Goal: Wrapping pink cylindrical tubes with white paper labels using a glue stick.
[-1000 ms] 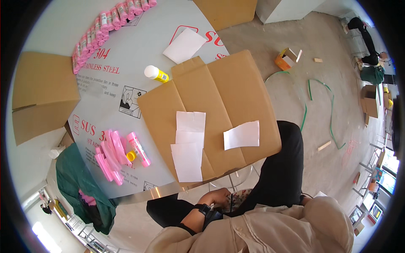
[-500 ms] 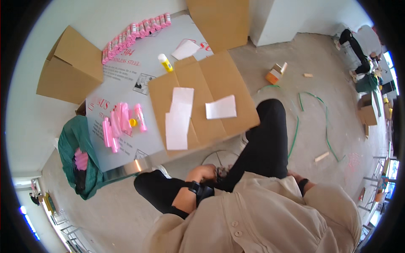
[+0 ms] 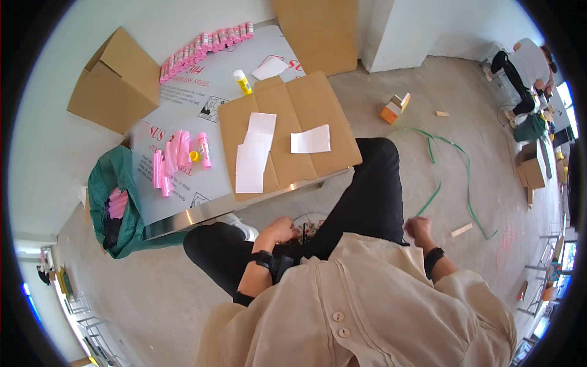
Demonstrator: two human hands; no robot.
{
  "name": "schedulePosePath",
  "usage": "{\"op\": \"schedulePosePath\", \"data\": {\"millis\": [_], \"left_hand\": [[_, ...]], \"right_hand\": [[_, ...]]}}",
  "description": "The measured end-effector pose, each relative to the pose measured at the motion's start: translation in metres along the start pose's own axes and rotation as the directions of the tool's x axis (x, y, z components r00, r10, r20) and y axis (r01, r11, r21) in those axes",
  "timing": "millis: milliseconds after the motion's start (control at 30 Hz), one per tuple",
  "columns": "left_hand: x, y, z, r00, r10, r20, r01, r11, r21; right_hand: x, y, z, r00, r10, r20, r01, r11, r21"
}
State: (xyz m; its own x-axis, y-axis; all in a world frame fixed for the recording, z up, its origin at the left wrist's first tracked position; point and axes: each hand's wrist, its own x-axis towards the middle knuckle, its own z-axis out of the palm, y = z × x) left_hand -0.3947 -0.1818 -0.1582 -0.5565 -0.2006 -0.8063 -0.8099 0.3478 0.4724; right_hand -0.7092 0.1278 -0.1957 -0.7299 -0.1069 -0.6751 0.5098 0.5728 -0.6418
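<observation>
My left hand [image 3: 280,229] is low between my thighs, its fingers curled downward. A round, wire-rimmed thing [image 3: 310,221] is just right of it, mostly hidden by my legs. Beside my right thigh, my right hand [image 3: 419,228] is curled closed; what it holds, if anything, is hidden. Ahead of me, a flattened cardboard sheet [image 3: 293,104] overlaps the table's front edge. Overlapping white paper pieces [image 3: 252,166] and a separate white paper [image 3: 310,140] lie on it. A yellow and white glue stick [image 3: 243,82] stands behind the sheet.
On the table [image 3: 211,192] are pink wrappers [image 3: 177,153], a pink tube [image 3: 204,151] and a row of pink tubes [image 3: 205,44]. A green sack [image 3: 116,196] hangs at the left. Green strapping [image 3: 469,177] and a small box [image 3: 394,109] lie on the floor.
My right hand has come out from behind my hip to beside my thigh. My left hand has shifted slightly left and forward. The view has shifted; the papers stay on the cardboard.
</observation>
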Motion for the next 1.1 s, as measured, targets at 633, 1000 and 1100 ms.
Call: {"op": "schedulePosePath", "data": {"millis": [633,1000,1100], "left_hand": [[-0.051,-0.016,-0.154,0.396,-0.195,-0.897,-0.468,0.798,-0.380],[0.079,0.034,-0.347,0.215,-0.125,-0.969,-0.271,0.945,-0.182],[0.109,0.026,-0.351,0.391,-0.150,-0.908,-0.462,0.821,-0.335]], "right_hand": [[0.003,-0.268,0.237,0.710,-0.434,0.555,0.627,0.748,-0.217],[0.010,-0.248,0.242,0.784,-0.334,0.523,0.348,0.935,0.076],[0.010,-0.239,0.241,0.781,-0.299,0.548,0.234,0.954,0.186]]}}
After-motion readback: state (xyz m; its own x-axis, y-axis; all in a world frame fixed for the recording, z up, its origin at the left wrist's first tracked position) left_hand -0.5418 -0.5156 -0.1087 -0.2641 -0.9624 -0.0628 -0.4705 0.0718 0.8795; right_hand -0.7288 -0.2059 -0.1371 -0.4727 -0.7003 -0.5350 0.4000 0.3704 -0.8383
